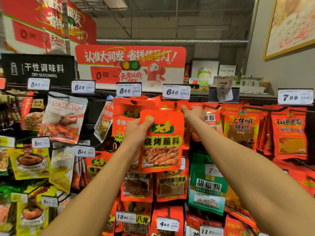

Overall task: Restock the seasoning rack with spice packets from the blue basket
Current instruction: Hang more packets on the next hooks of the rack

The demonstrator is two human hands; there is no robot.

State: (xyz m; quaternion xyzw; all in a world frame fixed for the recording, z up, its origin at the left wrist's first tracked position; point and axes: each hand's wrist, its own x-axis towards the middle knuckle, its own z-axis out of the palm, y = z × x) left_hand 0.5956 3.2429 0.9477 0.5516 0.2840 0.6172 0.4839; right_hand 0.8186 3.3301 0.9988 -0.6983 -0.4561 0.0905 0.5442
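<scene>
Just under the white 6.30 price tag [176, 91], the left hand [136, 133] pinches a flat red foil spice packet [161, 142] by its edge, while the right hand [192, 113] fingers steady the black peg [175, 105], probably for threading its hole.

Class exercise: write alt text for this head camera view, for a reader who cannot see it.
A person's left hand holds a red barbecue spice packet up to a seasoning rack while the right hand touches the hook under the 6.30 price tag.
</scene>
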